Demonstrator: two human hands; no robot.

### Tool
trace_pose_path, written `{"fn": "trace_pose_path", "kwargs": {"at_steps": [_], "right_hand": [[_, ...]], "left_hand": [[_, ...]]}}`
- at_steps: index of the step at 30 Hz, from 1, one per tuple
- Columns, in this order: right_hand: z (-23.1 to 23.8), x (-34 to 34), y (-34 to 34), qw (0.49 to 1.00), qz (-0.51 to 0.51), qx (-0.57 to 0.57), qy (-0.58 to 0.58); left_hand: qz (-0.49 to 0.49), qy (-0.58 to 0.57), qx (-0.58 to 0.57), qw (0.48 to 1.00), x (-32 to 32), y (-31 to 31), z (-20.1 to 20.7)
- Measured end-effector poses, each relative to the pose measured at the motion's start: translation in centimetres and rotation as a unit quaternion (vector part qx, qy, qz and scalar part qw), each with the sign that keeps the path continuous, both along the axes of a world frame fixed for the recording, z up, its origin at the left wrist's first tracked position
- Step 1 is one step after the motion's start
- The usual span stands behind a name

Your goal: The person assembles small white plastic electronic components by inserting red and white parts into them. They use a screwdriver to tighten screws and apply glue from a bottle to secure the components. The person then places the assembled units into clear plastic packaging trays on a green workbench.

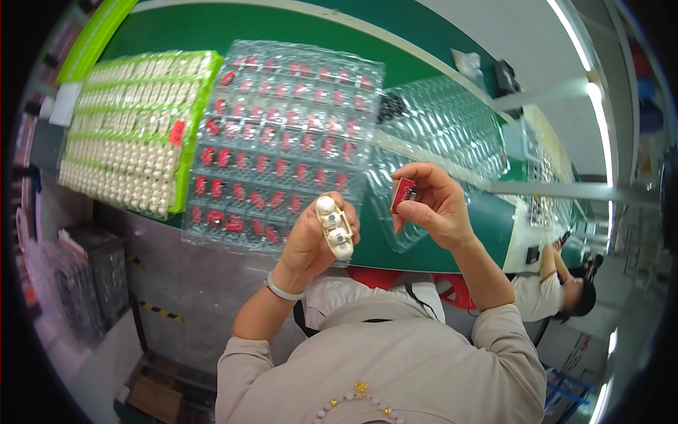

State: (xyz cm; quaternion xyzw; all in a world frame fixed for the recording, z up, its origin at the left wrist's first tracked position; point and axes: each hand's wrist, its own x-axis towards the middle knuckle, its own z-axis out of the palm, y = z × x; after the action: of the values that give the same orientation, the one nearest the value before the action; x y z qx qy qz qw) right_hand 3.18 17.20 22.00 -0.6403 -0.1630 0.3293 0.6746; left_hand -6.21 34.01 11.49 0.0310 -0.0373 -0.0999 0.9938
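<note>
My left hand (311, 239) is closed round a cream plastic housing (335, 227), long with rounded ends and small fittings along its middle. To its right, my right hand (439, 205) pinches a small red circuit board (403, 194) with dark parts on one edge. The two pieces are apart, both held above the front of the green table (452, 244). Behind my left hand lies a clear blister tray (247, 166) with many red boards in its pockets. Further left, a bright green tray (196, 134) holds rows of cream housings like mine.
More clear blister trays (445, 120) lie at the back right, with a dark cluster of small parts (390, 106) on one. A co-worker (558, 290) sits further along the bench at right. Stacked clear trays (67, 286) stand at the left. A red stool (452, 288) shows near the table's front edge.
</note>
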Motion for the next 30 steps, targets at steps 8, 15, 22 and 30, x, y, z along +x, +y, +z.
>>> {"fn": "trace_pose_path", "kwargs": {"at_steps": [8,15,22,30], "right_hand": [[-1.7,-3.1,-18.9,0.987,-0.109,0.113,-0.040],[-2.7,-6.8,-38.4,0.957,-0.204,0.200,-0.041],[-1.2,-12.1,-51.9,0.889,-0.375,0.264,0.020],[-1.8,-14.3,-54.3,0.813,-0.477,0.331,-0.030]], "left_hand": [[-0.083,-0.053,0.050,0.994,1.1,-19.2,2.2],[-0.191,0.016,0.136,0.972,0.6,-37.8,3.1],[-0.349,-0.030,0.215,0.912,3.0,-50.7,5.1],[-0.394,-0.046,0.353,0.847,4.2,-54.6,7.8]]}}
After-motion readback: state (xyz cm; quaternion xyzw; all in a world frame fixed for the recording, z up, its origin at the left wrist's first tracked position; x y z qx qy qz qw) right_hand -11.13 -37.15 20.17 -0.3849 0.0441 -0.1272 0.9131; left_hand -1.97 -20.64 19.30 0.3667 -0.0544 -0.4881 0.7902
